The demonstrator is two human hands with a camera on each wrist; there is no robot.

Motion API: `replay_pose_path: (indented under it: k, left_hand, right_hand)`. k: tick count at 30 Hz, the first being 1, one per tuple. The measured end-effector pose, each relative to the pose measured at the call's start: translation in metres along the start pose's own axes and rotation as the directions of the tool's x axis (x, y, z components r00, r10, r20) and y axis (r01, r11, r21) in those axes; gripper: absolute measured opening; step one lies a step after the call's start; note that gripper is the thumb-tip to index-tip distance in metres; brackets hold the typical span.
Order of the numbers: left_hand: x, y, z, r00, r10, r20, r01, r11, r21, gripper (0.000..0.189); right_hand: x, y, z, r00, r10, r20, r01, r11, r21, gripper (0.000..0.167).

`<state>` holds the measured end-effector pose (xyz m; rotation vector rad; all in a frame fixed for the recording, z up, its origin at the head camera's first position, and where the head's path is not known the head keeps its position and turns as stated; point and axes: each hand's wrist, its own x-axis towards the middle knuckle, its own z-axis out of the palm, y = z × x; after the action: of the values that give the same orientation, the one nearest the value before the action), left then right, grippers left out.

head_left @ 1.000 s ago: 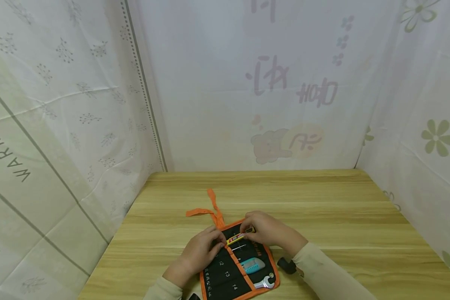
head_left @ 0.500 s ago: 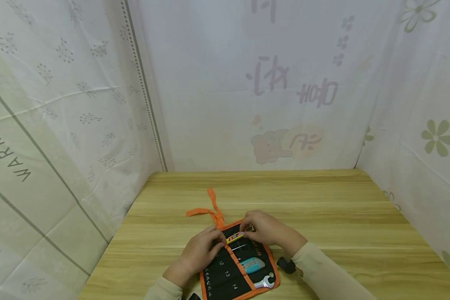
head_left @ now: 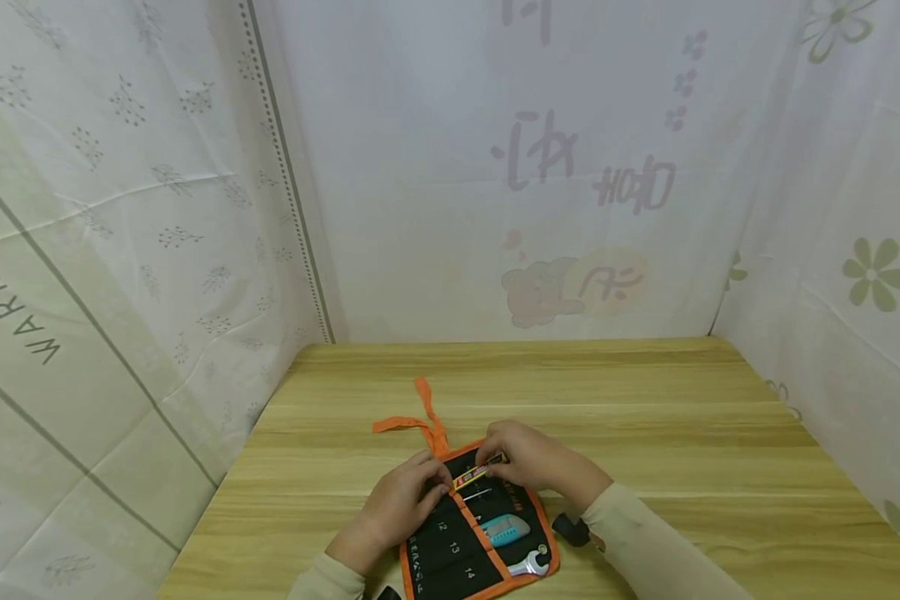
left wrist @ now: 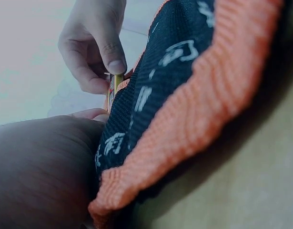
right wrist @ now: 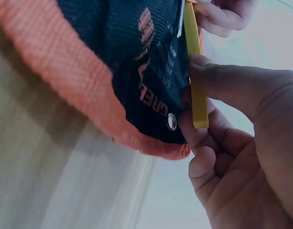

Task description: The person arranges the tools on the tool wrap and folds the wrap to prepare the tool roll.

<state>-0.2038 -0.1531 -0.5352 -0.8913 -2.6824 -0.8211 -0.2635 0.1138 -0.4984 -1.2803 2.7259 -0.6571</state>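
A black tool pouch (head_left: pixel 431 554) with orange edging lies spread on the table, its pockets numbered. My right hand (head_left: pixel 528 457) pinches a flat yellow stick-shaped tool (head_left: pixel 471 477) with a red and white label. In the right wrist view the thumb (right wrist: pixel 222 78) presses the yellow tool's side and fingers lie behind it. The tool's far end meets the orange pocket edge, where my left hand (head_left: pixel 397 500) pinches the pouch. Beside it a thin metal shaft (head_left: pixel 478 494), a teal utility knife (head_left: pixel 506 531) and a wrench (head_left: pixel 532 564) stick out of other pockets.
Orange tie straps (head_left: pixel 423 423) trail from the pouch's far edge over the wooden table (head_left: pixel 645 400). A small black object (head_left: pixel 572 530) is by the right sleeve. Printed cloth (head_left: pixel 420 208) hangs behind and at both sides.
The yellow tool turns slightly in the right fingers, its label shifting in view. The left hand and the pouch stay in place.
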Motion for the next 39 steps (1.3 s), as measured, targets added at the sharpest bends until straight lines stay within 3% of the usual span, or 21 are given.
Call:
replay_pose_path:
  k: [11, 17, 31, 39]
  left_hand:
    - [0.000, 0.001, 0.002, 1.000, 0.022, -0.004, -0.022, 1.000, 0.005, 0.009]
    - [0.000, 0.002, 0.006, 0.999, 0.038, 0.003, -0.038, 0.999, -0.006, 0.012]
    - [0.000, 0.003, 0.005, 1.000, 0.015, 0.005, -0.015, 1.000, -0.019, 0.012]
    - [0.001, 0.002, 0.003, 1.000, 0.003, -0.022, -0.004, 0.999, -0.048, 0.014]
  right_hand:
    - [0.003, -0.007, 0.007, 0.999, -0.034, 0.022, 0.035, 0.999, -0.012, 0.012]
    - [0.006, -0.012, 0.015, 0.995, -0.073, 0.063, 0.071, 0.996, 0.046, 0.013]
    - [0.005, -0.014, 0.014, 0.998, -0.010, 0.062, 0.008, 1.000, 0.026, 0.010]
    - [-0.006, 0.001, 0.009, 0.997, 0.055, 0.061, -0.058, 0.997, 0.055, 0.015]
